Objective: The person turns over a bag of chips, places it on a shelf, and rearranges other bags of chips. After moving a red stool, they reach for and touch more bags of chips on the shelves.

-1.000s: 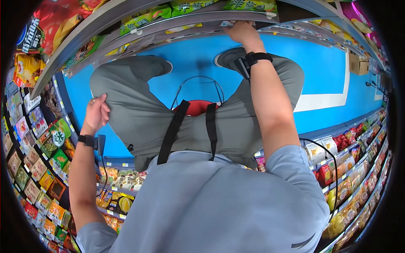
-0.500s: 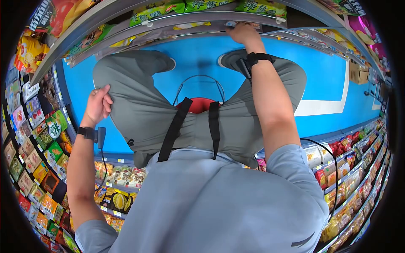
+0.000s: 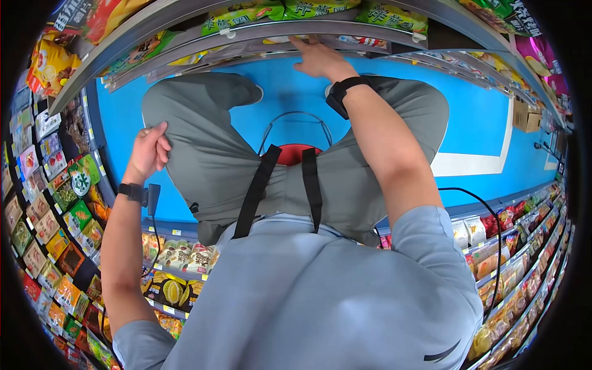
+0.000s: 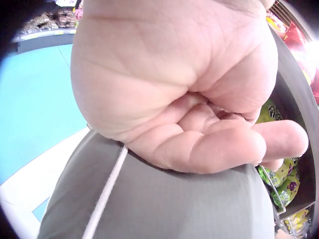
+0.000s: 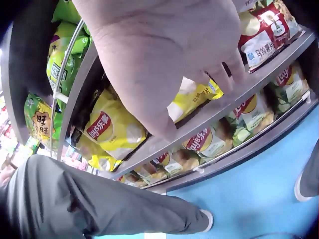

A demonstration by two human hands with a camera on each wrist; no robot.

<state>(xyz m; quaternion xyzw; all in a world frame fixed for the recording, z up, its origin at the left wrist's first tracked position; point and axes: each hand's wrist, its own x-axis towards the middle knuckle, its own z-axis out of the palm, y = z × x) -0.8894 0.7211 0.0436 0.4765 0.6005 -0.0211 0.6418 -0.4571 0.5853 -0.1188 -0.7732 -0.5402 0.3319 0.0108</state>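
My right hand (image 3: 324,61) reaches to the shelf in front, fingers extended. In the right wrist view it is over a yellow chip bag (image 5: 192,101), partly covering it, with fingertips right at the bag. Left of that lies another yellow Lay's bag (image 5: 110,128). A red and white chip bag (image 5: 264,37) sits to the right on the same shelf. My left hand (image 3: 150,151) rests at the left knee with its fingers loosely curled and nothing in them. The grey trouser knee (image 4: 164,199) shows beneath it in the left wrist view.
Lay's bags with green bottoms (image 5: 209,142) line the shelf below, behind a rail. Green snack bags (image 3: 317,8) fill the shelf above. A red stool seat (image 3: 295,152) shows between the legs on the blue floor (image 3: 475,135). A cardboard box (image 3: 526,117) stands at right.
My right hand has moved left along the shelf, from the red and white bag to the yellow bag, its fingers now spread. My left hand stays at the knee. The view has shifted slightly.
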